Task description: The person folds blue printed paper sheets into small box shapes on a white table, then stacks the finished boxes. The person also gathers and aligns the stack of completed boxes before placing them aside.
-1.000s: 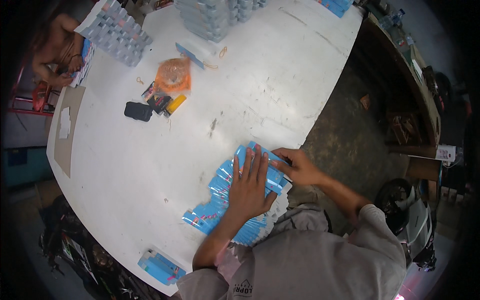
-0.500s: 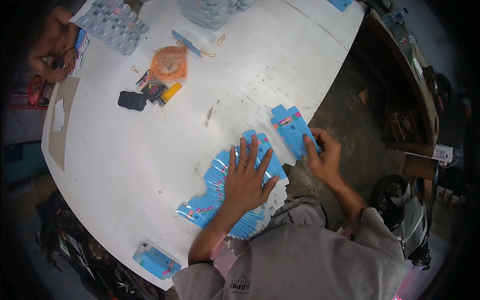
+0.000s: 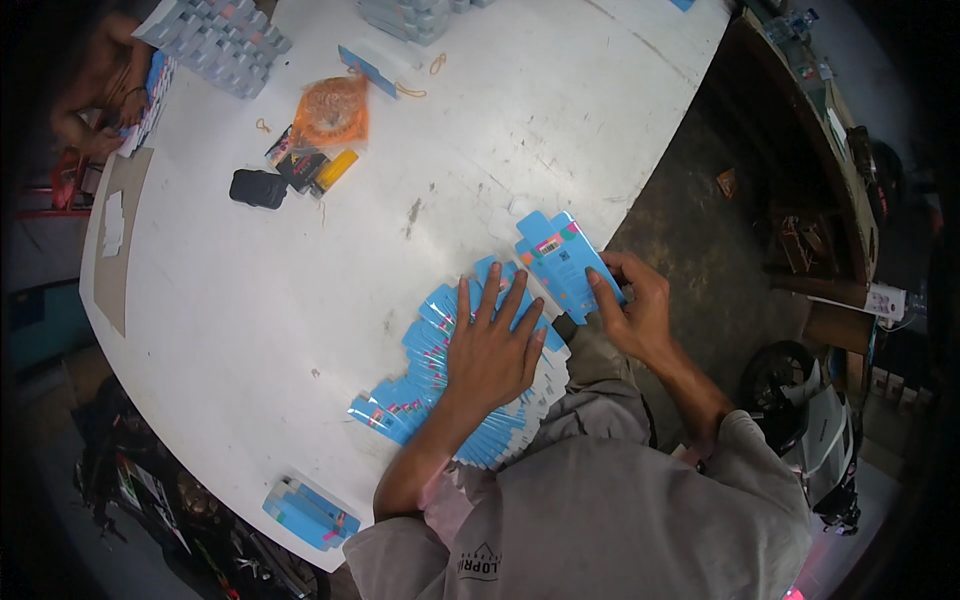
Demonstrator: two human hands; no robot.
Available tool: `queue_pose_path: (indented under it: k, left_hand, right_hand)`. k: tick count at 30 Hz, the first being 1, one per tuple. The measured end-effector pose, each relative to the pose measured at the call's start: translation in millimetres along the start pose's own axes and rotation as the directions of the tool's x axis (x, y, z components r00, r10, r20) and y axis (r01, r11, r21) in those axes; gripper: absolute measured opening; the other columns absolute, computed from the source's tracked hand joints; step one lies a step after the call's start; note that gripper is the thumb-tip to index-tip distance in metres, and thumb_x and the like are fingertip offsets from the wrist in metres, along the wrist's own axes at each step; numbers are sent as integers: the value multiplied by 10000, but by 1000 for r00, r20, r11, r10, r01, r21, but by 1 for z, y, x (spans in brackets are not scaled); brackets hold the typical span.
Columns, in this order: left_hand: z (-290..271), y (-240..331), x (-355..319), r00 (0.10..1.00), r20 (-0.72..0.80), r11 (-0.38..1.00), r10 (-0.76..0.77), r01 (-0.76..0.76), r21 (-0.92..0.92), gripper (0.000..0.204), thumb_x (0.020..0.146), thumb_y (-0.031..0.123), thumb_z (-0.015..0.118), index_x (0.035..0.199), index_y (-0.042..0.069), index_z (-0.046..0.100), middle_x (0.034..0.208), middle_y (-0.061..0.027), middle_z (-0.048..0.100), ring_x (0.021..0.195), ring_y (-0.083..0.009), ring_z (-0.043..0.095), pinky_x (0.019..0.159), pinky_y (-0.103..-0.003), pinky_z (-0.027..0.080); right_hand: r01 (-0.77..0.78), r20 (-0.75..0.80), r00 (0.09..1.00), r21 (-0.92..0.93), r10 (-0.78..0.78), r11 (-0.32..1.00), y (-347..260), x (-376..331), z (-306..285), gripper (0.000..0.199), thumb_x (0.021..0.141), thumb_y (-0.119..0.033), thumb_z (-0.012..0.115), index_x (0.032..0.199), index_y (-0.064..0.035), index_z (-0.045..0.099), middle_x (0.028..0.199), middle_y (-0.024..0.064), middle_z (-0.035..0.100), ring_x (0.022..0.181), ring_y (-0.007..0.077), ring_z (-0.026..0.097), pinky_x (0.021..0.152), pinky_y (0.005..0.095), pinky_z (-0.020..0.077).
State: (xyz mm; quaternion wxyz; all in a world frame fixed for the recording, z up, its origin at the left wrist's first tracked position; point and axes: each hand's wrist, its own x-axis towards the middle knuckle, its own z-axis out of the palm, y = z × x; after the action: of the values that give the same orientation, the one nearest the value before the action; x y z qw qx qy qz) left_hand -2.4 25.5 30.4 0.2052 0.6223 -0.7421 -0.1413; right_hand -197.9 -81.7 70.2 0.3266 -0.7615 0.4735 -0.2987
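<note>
An orange bag lies far up the white table. The left hand presses flat, fingers spread, on fanned blue cards. The right hand pinches one blue flat box near the table's edge.

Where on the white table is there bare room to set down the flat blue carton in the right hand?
Bare white table lies left of the fanned blue cartons, below the black pouch. Another free patch sits beyond the lifted carton, toward the far edge. It is crowded under the left hand and around the orange bag.
</note>
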Motion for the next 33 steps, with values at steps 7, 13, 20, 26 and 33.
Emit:
queue_pose_path:
  k: [7, 13, 20, 26, 33]
  left_hand:
    - [0, 2, -4, 994, 89, 998, -63, 65, -23, 499, 932, 346, 643, 1338, 60, 693, 1511, -221, 536, 1441, -416, 435, 1239, -614, 227]
    - [6, 3, -7, 994, -23, 994, -109, 110, 23, 779, 905, 367, 666, 1580, 55, 433, 1563, -399, 356, 1420, -596, 351, 1199, -724, 178]
    - [9, 3, -12, 998, -6, 998, -56, 56, 15, 766, 941, 376, 646, 1604, 72, 413, 1596, -459, 236, 1474, -638, 238, 1166, -788, 145]
    - [3, 5, -9, 998, 62, 996, 1, -7, 90, 751, 965, 371, 620, 1603, 41, 401, 1652, -322, 293, 1508, -542, 285, 1186, -766, 154]
    - [-6, 1, -2, 989, 145, 996, 13, 0, -84, 809, 941, 492, 654, 1590, 67, 423, 1659, -223, 358, 1528, -476, 306, 1214, -727, 163]
  right_hand:
    - [109, -12, 994, -134, -112, 985, -6, -8, 3, 178, 908, -24, 740, 1070, 43, 711, 870, 181, 714, 712, 288, 706, 648, 374, 540]
    - [-221, 238, 954, 152, 181, 963, -19, -27, 25, 177, 915, -21, 738, 1075, 46, 700, 853, 177, 722, 693, 237, 696, 645, 358, 530]
    - [-200, 92, 978, 183, 185, 963, -30, -8, 17, 176, 937, -18, 698, 1101, 39, 725, 856, 176, 744, 759, 165, 706, 690, 332, 548]
    - [-197, 391, 908, 90, 147, 976, -19, -18, 23, 199, 918, -8, 689, 1111, 25, 722, 914, 192, 742, 843, 279, 736, 768, 389, 564]
    - [20, 261, 965, 17, -24, 1000, -10, -7, 23, 261, 924, -37, 687, 1181, -14, 729, 1038, 226, 734, 1002, 391, 720, 886, 428, 563]
